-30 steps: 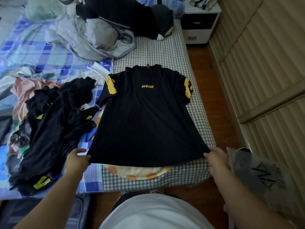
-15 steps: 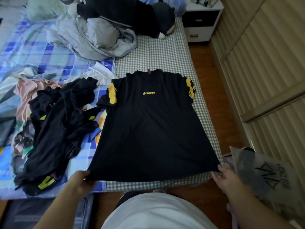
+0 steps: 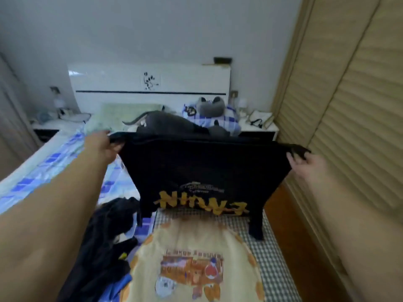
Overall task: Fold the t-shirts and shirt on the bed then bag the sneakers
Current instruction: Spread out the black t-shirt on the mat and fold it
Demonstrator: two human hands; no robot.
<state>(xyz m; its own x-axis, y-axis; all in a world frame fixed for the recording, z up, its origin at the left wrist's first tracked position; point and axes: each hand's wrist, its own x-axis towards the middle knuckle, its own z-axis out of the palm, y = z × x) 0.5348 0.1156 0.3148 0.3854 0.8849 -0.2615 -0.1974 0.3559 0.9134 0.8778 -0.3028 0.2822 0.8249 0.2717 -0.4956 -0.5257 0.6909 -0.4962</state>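
The left hand [image 3: 104,144] pinches one corner of the hem of a black t-shirt [image 3: 202,171], fingers curled over the cloth. The right hand [image 3: 305,163] grips the opposite corner the same way. Both arms are stretched forward, and the shirt hangs upside down between them above the bed [image 3: 270,253], its hem pulled into a nearly straight top edge. One sleeve dangles at the lower right, reaching down to the checked sheet.

Yellow lettering runs across the hanging shirt near its lower edge. It is upside down and blurred; it looks like part of "GENUINE", though not every letter can be made out. A small pale printed line sits just above it and cannot be read.

Under the black shirt, flat on the bed, lies a cream t-shirt [image 3: 196,243] with orange spots round its edge and a cartoon print in the middle. A line of writing tops that print, too blurred to read. To the left of it sits a heap of dark clothes [image 3: 109,240] on a blue plaid blanket [image 3: 43,168].

Farther back lie a grey plush toy [image 3: 168,124], a blue checked pillow [image 3: 226,123] and a white headboard [image 3: 150,83] with a small black cartoon figure on it. A slatted wardrobe [image 3: 349,105] lines the right side.
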